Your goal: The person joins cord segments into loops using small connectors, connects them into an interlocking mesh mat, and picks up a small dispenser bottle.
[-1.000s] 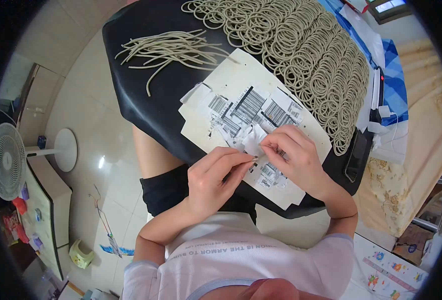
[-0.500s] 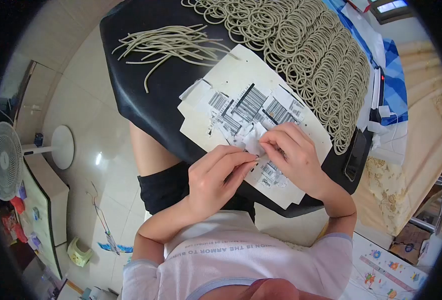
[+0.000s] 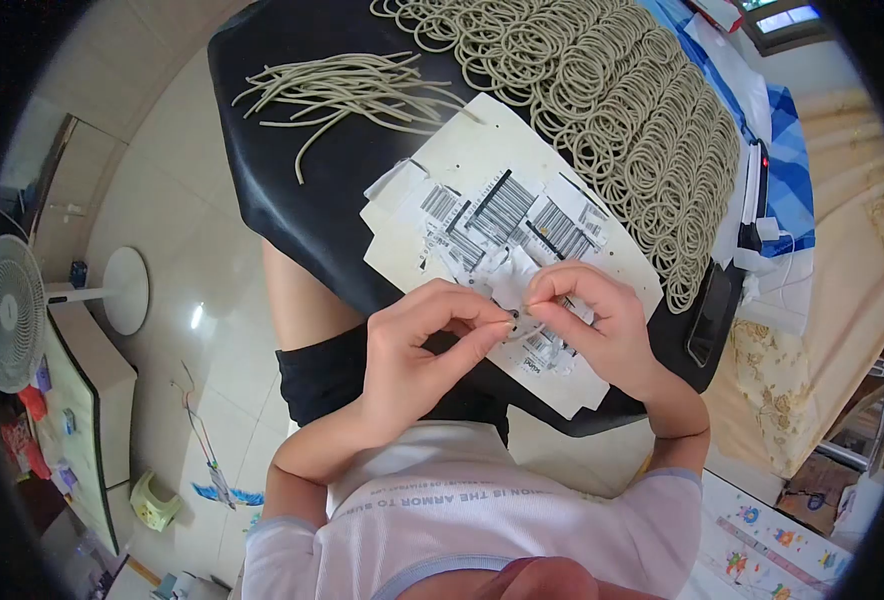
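My left hand (image 3: pixel 432 335) is closed in a pinch, thumb and forefinger on one end of a short beige cord (image 3: pixel 530 332). My right hand (image 3: pixel 592 315) pinches the other end, the fingertips of both hands almost meeting. The cord curves in a small loop below the fingers, and its ends are mostly hidden. A tiny dark spot shows at my left fingertips. Both hands are above a pale board (image 3: pixel 482 140) covered with barcode labels (image 3: pixel 502 210). A crumpled white scrap (image 3: pixel 507 272) lies on the board just beyond the fingers.
Loose straight cords (image 3: pixel 347 85) lie at the back left of the black table (image 3: pixel 292 220). Many cord rings (image 3: pixel 652 150) are heaped in rows along the far right side. A phone (image 3: pixel 712 315) rests at the right edge, near a power strip (image 3: pixel 754 190). A fan (image 3: pixel 12 315) stands left.
My right hand has shifted slightly down and its fingers have tightened at the cord's end. The left hand's fingers have arched upward. The white scrap now lies free of the fingers.
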A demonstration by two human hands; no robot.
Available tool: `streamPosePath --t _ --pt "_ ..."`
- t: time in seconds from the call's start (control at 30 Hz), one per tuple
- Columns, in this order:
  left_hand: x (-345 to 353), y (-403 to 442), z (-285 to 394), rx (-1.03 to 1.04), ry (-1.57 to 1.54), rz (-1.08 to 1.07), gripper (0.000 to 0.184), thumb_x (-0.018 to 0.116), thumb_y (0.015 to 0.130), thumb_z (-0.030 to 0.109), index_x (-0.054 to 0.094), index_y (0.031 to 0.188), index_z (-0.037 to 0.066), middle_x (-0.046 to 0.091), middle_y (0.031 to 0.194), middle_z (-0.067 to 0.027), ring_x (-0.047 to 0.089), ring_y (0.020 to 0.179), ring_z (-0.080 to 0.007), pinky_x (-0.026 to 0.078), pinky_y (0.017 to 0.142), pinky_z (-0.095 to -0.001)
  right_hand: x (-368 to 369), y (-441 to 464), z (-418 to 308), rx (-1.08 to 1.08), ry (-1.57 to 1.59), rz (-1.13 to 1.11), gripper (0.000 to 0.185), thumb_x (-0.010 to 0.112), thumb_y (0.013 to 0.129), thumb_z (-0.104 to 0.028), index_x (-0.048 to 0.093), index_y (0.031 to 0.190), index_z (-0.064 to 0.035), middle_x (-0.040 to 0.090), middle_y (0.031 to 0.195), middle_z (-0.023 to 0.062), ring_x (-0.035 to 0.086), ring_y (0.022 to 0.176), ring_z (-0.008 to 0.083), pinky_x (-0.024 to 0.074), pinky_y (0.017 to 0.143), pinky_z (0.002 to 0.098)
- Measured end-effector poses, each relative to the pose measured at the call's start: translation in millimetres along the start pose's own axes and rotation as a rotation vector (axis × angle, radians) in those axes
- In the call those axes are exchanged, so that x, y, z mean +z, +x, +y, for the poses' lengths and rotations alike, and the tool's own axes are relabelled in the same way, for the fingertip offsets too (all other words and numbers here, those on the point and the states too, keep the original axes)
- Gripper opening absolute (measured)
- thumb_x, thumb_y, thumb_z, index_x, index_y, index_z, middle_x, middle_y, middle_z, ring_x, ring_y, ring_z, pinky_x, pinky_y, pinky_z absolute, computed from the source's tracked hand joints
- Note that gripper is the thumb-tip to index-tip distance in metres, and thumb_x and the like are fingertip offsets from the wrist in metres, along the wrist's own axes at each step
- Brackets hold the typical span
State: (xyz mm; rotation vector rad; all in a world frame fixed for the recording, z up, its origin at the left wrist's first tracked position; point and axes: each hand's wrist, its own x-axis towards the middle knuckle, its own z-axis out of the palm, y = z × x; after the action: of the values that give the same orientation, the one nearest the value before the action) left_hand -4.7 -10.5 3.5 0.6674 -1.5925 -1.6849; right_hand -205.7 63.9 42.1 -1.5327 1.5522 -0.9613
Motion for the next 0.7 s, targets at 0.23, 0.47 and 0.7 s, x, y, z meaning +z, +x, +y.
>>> streamPosePath --t 0.23,0.47,0.7 --pt "-3 0 4 -0.134 -0.160 -0.034 0.010 0.071 0.084 0.001 0.071 0.094 -0.002 0.070 0.093 -0.0079 0.066 0.084 -0.0132 0.054 0.080 -0.0269 0 -11 -7 0.227 0.296 -0.073 0.013 0.062 0.094 -0.004 0.063 0.104 0.0026 0.071 0.101 0.0077 0.066 0.093 0.0100 0.0521 0.077 0.0229" --pt "-4 -1 4 -0.177 -0.188 -0.056 0.010 0.071 0.084 0.001 0.071 0.094 -0.002 0.070 0.094 -0.0072 0.066 0.086 -0.0124 0.053 0.081 -0.0265 2 -13 -9 0.233 0.308 -0.072 0.015 0.063 0.093 -0.005 0.063 0.106 0.0021 0.072 0.094 0.0064 0.067 0.084 0.0088 0.0513 0.073 0.0208" --pt "-4 0 4 -0.185 -0.183 -0.064 0.010 0.071 0.084 0.001 0.072 0.093 -0.002 0.070 0.093 -0.0070 0.065 0.085 -0.0118 0.053 0.081 -0.0263 2 -13 -7 0.222 0.318 -0.080 0.015 0.063 0.094 -0.005 0.063 0.107 0.0020 0.072 0.091 0.0061 0.067 0.083 0.0080 0.0508 0.072 0.0203"
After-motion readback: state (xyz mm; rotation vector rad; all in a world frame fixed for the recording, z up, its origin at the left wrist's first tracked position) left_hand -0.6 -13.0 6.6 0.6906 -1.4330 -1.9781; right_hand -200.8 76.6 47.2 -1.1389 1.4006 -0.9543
